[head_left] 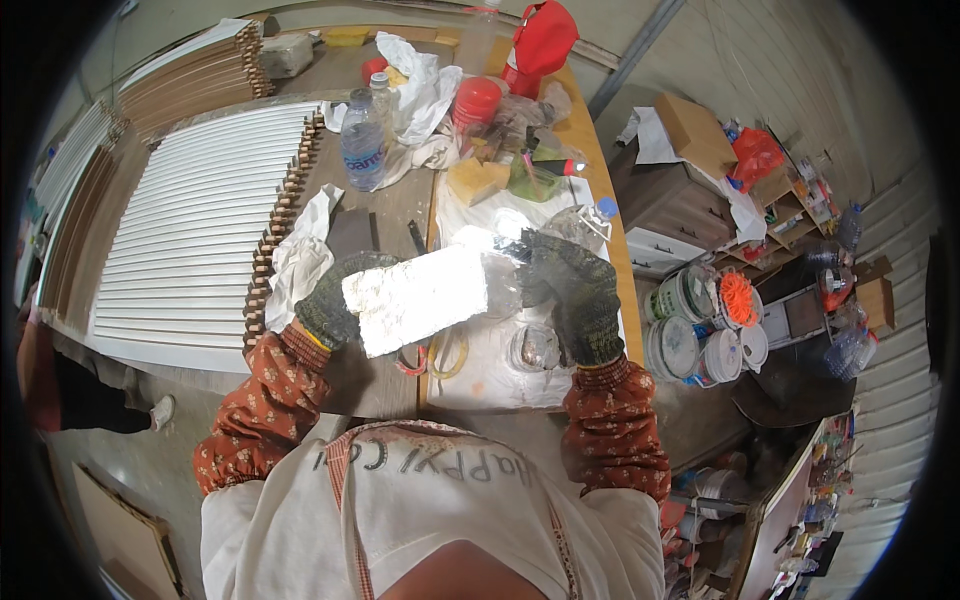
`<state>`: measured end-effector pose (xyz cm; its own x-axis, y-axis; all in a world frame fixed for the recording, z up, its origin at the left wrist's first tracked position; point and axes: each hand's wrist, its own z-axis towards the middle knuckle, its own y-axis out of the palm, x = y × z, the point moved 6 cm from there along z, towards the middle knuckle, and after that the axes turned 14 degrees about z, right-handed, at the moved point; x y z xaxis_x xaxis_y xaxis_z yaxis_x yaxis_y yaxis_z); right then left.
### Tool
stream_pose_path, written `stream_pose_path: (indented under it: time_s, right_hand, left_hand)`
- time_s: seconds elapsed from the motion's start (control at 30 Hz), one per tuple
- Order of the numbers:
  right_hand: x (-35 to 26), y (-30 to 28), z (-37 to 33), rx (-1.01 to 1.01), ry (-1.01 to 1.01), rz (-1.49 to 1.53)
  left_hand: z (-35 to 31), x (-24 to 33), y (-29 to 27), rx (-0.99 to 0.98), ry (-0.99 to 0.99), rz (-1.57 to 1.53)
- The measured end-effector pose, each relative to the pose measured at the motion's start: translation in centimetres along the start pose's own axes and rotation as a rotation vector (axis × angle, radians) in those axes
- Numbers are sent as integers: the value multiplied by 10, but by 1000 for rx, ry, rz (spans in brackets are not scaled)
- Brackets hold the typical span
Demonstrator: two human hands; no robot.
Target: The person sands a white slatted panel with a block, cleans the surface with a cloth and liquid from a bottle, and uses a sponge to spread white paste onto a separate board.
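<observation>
My left hand [335, 300], in a dark knit glove, grips the left end of a white rectangular block [418, 300] with a rough, crumbly-looking face, held tilted above the table. On the right, my gloved right hand [575, 295] is closed, fingertips toward a bright, glaring patch just past the block's upper right corner. What those fingers hold is lost in the glare. A clear plastic container [503, 285] shows between the block and my right hand. Below that hand sits a small clear tub [535, 347]. A yellow ring-like loop [447, 355] lies under the block.
Many white strips [190, 220] lie side by side at left; more are stacked [190, 80] behind. A water bottle [362, 140], crumpled paper [305, 245], a yellow sponge [477, 182] and a red lid [476, 101] crowd the table. Buckets [672, 347] stand at right. Another person [95, 395] is at far left.
</observation>
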<state>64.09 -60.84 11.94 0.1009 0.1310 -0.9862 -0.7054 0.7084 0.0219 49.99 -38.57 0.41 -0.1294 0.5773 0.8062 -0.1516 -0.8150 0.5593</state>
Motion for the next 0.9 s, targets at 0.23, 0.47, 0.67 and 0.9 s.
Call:
stream_pose_path:
  time_s: [0.23,0.47,0.67,0.9]
  right_hand:
    - [5,5,2,-85,27,13]
    - [4,6,0,-152,-183,-51]
    - [-22,40,-12,-387,-764,-713]
    - [-10,44,-4,-515,-645,-933]
  left_hand:
    - [-4,5,5,39,44,259]
    - [-9,0,4,129,6,113]
    - [-12,1,1,185,60,404]
    - [-17,-7,-6,193,21,-33]
